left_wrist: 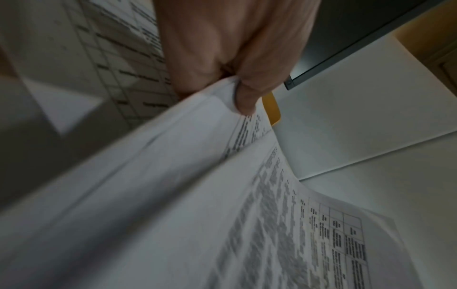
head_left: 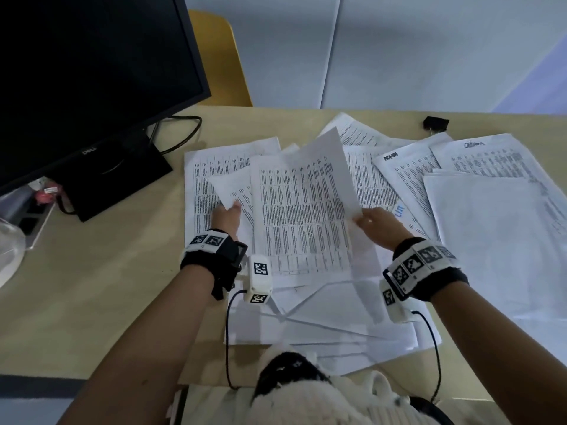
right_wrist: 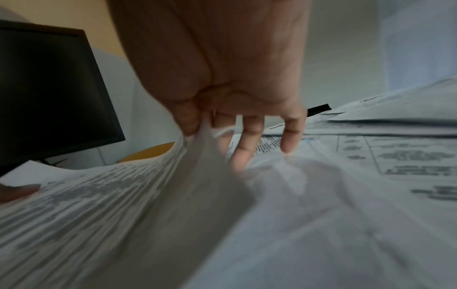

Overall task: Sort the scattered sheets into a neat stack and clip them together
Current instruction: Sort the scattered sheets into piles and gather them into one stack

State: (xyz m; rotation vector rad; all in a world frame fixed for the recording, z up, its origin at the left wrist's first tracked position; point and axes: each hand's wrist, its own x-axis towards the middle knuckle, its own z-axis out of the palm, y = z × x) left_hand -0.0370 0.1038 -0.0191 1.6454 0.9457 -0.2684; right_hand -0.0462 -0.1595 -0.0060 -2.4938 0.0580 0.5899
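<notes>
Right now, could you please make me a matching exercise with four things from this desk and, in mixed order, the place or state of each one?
Things:
1. binder clip
2. monitor
3. left hand
4. right hand

Places or states:
A. stands at the left of the desk, screen dark
B. pinches the raised printed sheet at its near right corner
C. lies at the far edge of the desk, beyond the papers
D. pinches the corner of a smaller lifted sheet

Pairs: 1-C, 2-A, 3-D, 4-B

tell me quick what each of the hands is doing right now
Left hand: pinching a sheet corner.
Right hand: pinching a lifted printed sheet.
</notes>
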